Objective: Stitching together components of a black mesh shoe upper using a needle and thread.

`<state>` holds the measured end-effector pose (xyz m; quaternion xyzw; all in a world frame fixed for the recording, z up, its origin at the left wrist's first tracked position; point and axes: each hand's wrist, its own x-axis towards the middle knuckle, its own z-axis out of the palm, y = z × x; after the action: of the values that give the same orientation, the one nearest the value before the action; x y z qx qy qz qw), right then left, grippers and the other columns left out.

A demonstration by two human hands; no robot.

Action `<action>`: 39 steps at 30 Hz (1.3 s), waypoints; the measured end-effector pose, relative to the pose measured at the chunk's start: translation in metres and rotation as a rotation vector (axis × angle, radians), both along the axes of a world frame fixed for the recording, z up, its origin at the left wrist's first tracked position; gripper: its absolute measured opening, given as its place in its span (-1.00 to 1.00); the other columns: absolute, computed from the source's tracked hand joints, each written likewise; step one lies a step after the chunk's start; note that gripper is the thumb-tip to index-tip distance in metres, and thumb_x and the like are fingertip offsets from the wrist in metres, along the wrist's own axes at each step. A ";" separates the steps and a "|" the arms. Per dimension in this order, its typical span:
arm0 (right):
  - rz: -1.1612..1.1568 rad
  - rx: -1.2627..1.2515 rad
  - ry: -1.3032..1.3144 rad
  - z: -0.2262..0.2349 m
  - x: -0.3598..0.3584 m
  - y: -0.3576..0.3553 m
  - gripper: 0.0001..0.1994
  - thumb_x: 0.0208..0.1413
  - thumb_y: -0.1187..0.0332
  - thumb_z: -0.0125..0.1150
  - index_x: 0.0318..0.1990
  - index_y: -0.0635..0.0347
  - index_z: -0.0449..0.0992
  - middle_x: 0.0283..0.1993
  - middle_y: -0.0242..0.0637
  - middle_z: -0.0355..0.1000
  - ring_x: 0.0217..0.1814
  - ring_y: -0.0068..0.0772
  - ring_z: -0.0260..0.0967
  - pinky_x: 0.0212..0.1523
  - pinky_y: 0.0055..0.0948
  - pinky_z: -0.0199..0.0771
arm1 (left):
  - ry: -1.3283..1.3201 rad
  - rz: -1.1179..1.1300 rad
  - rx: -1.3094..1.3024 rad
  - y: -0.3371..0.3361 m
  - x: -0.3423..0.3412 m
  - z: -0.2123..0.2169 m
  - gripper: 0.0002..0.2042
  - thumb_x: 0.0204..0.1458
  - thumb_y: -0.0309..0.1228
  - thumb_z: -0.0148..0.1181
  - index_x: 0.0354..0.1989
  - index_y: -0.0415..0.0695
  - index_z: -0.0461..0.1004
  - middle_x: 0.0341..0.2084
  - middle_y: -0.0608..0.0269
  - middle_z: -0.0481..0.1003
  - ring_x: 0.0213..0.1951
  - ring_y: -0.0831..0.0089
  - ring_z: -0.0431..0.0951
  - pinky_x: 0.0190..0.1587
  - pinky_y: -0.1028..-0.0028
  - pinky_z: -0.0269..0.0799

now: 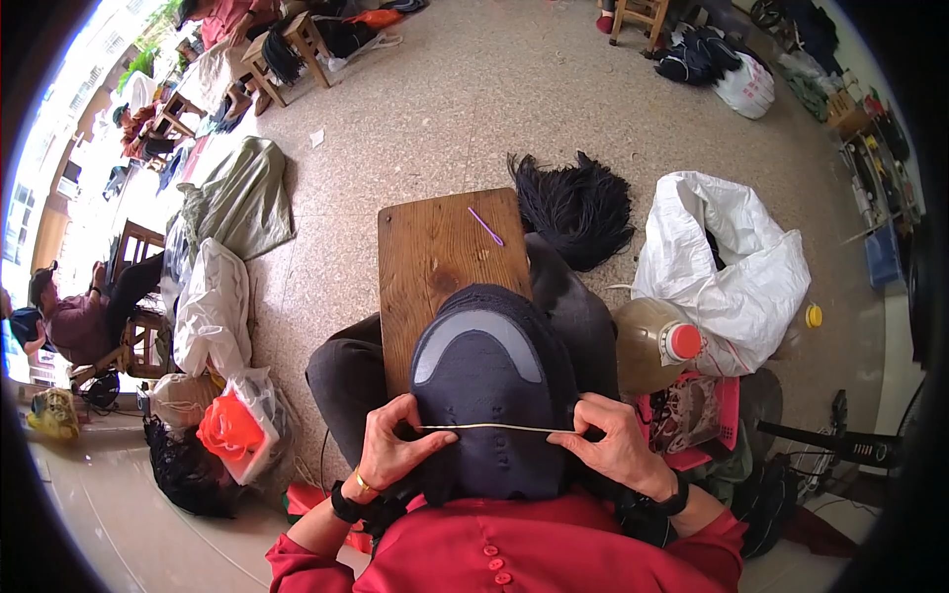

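Note:
A thin pale cord [494, 426] runs nearly straight from hand to hand, slightly bowed upward. My left hand [393, 442] pinches one end between thumb and fingers, and my right hand [611, 445] pinches the other. Under the cord, on my lap, lies a dark navy rounded fabric piece [494, 381] with a light grey arched band near its far end. The cord crosses its lower part; whether it touches the fabric, I cannot tell. Beyond it a wooden board-topped stool [405, 257] stands between my knees, bearing a slim purple plastic tool [485, 226] with a looped end.
A heap of black strands [575, 210] lies right of the stool. Further right are a white woven sack [727, 257], a red-capped jug [647, 346] and a pink basket [712, 415]. At left sit a grey-green bag [252, 188] and an orange plastic bag [229, 425]. Several people sit beyond.

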<state>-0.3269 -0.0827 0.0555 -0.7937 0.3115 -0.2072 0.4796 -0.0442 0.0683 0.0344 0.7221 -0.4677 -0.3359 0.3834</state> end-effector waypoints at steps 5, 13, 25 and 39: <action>0.012 -0.013 0.038 0.004 0.000 0.001 -0.60 -0.04 0.33 0.54 -0.53 0.20 0.30 -0.54 -0.28 0.21 -0.57 -0.27 0.20 -0.53 -0.27 0.22 | 0.044 -0.051 0.099 -0.004 -0.001 0.011 -0.44 -0.26 -0.19 0.65 -0.60 -0.16 0.22 -0.63 0.28 0.30 -0.56 0.48 0.31 -0.50 0.44 0.21; -0.044 -0.321 0.026 0.017 0.009 0.000 -0.64 -0.11 0.27 0.58 -0.50 0.19 0.41 -0.33 -0.28 0.29 -0.39 -0.28 0.30 -0.37 -0.30 0.39 | -0.075 -0.038 0.041 -0.017 -0.013 0.025 -0.43 -0.24 -0.10 0.62 -0.50 -0.17 0.25 -0.58 0.26 0.28 -0.49 0.47 0.31 -0.41 0.43 0.27; 0.143 -0.488 0.001 0.012 0.008 -0.004 -0.74 -0.13 0.37 0.55 -0.48 0.15 0.47 -0.35 -0.37 0.36 -0.35 -0.29 0.35 -0.33 -0.35 0.45 | -0.159 0.011 0.048 -0.018 -0.015 0.018 -0.39 -0.26 -0.07 0.62 -0.63 -0.18 0.20 -0.64 0.25 0.24 -0.57 0.39 0.24 -0.50 0.35 0.18; 0.224 -0.230 -0.134 0.017 0.026 -0.005 -0.71 -0.15 0.40 0.54 -0.50 0.13 0.42 -0.37 -0.35 0.38 -0.33 -0.27 0.34 -0.25 -0.32 0.33 | -0.166 0.059 0.066 -0.019 -0.016 0.019 -0.39 -0.27 -0.09 0.62 -0.64 -0.17 0.19 -0.67 0.26 0.21 -0.60 0.43 0.18 -0.54 0.37 0.14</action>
<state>-0.3008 -0.0882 0.0721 -0.8574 0.1630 -0.2391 0.4255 -0.0605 0.0492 0.0531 0.7730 -0.4652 -0.2787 0.3291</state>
